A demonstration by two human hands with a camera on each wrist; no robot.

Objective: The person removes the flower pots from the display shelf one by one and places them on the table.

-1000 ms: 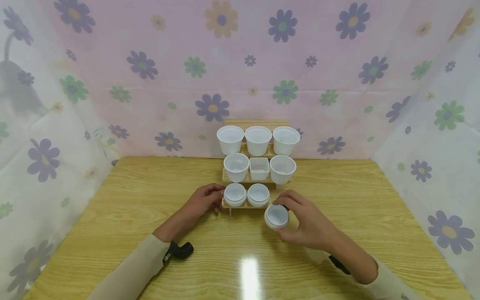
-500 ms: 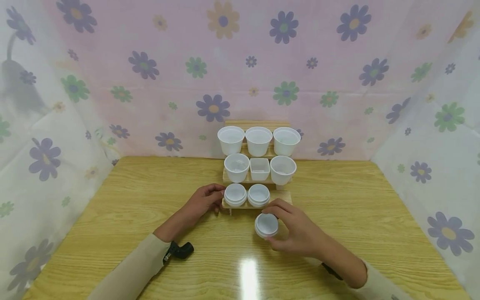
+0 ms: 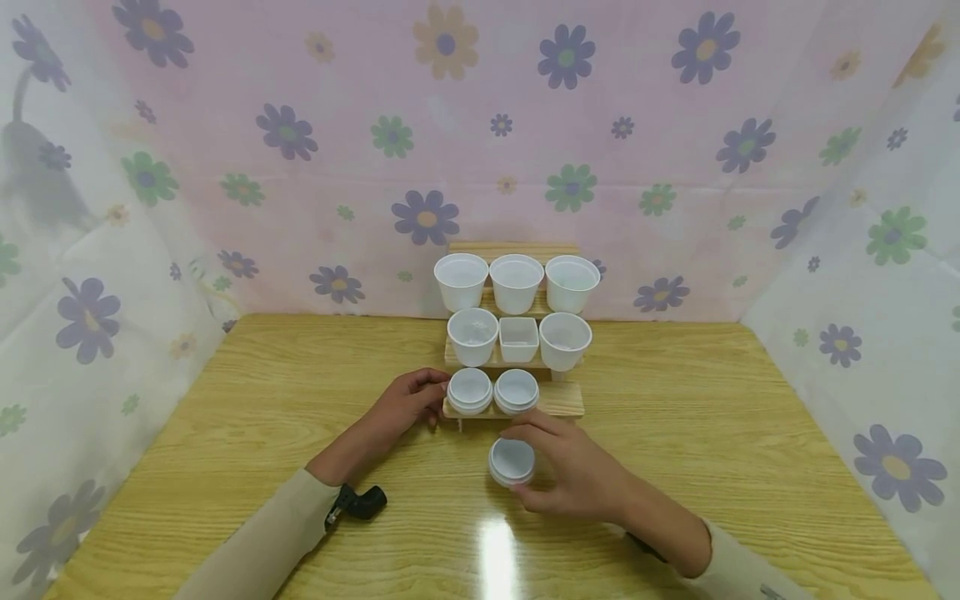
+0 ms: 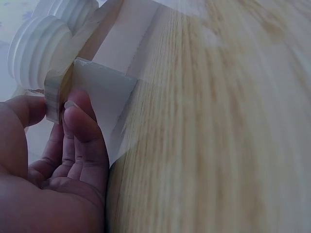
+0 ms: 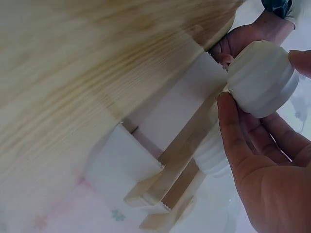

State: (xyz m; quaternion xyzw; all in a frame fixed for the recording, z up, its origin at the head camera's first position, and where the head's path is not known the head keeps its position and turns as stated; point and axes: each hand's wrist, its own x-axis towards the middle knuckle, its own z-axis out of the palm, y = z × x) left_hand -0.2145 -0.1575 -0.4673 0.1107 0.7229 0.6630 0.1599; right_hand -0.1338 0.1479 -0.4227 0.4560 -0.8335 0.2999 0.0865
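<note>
Your right hand (image 3: 577, 479) holds a small white ribbed cup (image 3: 512, 462) with curled fingers and thumb around its side, just above the wooden table (image 3: 712, 442), near the front of the stepped wooden rack (image 3: 558, 398). In the right wrist view the same cup (image 5: 262, 77) shows only its ribbed wall and bottom; its opening is turned away, and your fingertips (image 5: 226, 104) cover part of it. I cannot tell if the cup touches the table.

Your left hand (image 3: 405, 404) grips the left end of the rack's lowest step. In the left wrist view the fingers (image 4: 80, 121) press on the wooden edge (image 4: 56, 94), but the thumb is cut off by the frame.

On the lowest step stand two low ribbed cups (image 3: 470, 390) (image 3: 516, 390), and the right part of this step is bare. The middle step carries two round cups (image 3: 473, 334) (image 3: 566, 339) with a square cup (image 3: 519, 338) between them. The top step carries three taller cups (image 3: 461, 279) (image 3: 516, 282) (image 3: 572, 282). The cups hide most of the upper steps. Behind stands a flowered cloth (image 3: 420, 125). A black device (image 3: 360, 502) sits at your left wrist, partly hidden by the sleeve (image 3: 262, 542).
</note>
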